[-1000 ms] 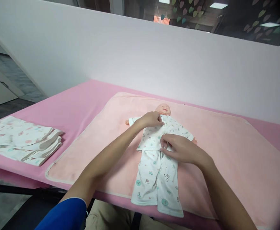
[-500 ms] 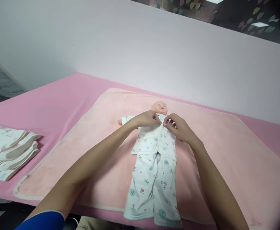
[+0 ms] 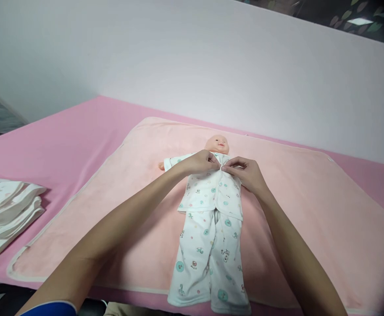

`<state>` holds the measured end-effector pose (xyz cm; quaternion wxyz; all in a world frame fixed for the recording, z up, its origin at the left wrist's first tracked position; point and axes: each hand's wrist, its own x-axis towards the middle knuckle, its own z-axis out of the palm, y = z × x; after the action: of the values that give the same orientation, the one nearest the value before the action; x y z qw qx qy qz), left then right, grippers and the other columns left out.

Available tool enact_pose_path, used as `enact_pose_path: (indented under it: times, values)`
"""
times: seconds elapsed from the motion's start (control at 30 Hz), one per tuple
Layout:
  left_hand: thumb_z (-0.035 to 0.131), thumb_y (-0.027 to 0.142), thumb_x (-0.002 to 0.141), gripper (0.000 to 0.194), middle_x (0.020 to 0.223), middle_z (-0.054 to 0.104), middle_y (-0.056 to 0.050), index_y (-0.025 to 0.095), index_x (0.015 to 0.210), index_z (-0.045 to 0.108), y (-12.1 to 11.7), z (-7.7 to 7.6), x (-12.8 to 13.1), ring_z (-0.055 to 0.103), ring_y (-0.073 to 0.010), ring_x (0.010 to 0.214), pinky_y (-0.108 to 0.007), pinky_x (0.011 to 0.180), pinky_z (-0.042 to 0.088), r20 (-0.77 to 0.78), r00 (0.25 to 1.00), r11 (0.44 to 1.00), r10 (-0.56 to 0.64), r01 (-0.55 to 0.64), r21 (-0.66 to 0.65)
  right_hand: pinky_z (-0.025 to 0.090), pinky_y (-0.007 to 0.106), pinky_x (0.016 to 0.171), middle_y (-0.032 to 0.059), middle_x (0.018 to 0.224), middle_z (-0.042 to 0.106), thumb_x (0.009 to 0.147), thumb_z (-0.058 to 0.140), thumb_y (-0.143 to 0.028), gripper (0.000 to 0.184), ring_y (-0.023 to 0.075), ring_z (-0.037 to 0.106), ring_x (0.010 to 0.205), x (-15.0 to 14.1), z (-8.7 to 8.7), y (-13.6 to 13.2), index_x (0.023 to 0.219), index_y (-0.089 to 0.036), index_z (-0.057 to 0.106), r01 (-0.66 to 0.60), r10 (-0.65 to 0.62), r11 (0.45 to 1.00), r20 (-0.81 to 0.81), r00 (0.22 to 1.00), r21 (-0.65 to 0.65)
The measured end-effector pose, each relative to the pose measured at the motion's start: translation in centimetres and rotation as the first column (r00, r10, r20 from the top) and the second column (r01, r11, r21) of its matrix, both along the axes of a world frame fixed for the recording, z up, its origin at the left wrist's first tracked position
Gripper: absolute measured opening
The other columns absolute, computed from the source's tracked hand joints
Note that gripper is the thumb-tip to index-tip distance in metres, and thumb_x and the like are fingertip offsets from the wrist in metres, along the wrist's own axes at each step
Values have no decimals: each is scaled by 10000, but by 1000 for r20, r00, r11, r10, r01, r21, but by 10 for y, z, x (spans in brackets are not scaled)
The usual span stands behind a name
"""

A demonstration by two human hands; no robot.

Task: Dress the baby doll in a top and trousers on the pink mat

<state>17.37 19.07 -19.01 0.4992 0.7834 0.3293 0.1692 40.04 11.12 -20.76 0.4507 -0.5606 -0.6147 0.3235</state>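
1. While I watch remotely, the doll [image 3: 217, 144] lies face-up on the blanket [image 3: 297, 206], wearing the shirt [image 3: 201, 193].
2. I see the left hand [image 3: 202, 161] and right hand [image 3: 246, 173] nearly meet, fingertips together, pinching its upper front.
3. Both forearms [image 3: 139, 204] slant inward, wrists low.

Soft, fairly even indoor light fills the view, palest on the middle of the wall [image 3: 198, 66] and greyer toward its left. A white light panel [image 3: 359, 21] glares against the dark upper right. Soft-edged shadows fall on the blanket [image 3: 297, 188] beside the left arm [image 3: 116, 224] and the trousers [image 3: 195, 267]. The right edge blurs into black.
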Motion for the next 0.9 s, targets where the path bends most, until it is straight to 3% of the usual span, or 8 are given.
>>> enact_pose_path:
  times: [0.2,0.37,0.67,0.9]
  values:
    - [710,394,862,231,887,669,-34,183,902,794,1,-2,-1,536,-147,755,-292,671,404,27,1000,1000,12,-11,-23,621,400,932,61,1008,837,734,968,-441,292,258,776,978,0,3,-3,925,-245,865,23,-24,1000,-30,999,-14]
    - [724,430,871,260,825,633,-31,179,893,786,-2,0,-2,500,-138,700,-298,632,362,34,999,999,22,-20,-32,628,416,928,64,1000,843,757,942,-430,264,264,779,968,-4,9,-7,944,-252,887,49,-49,999,2,999,-22]
    - [730,374,856,225,703,551,-22,186,738,694,-9,3,1,460,-124,616,-300,572,326,70,995,993,73,-66,-93,614,367,785,69,966,815,816,879,-432,264,223,744,844,-12,17,-15,979,-229,837,43,-43,999,115,992,2]
    - [734,320,847,151,683,564,-51,189,777,708,-13,3,4,522,-161,637,-322,571,366,42,994,992,100,-96,-81,575,354,715,65,913,766,809,868,-471,313,195,673,758,-10,14,-11,977,-225,770,18,-16,1000,157,987,-8]
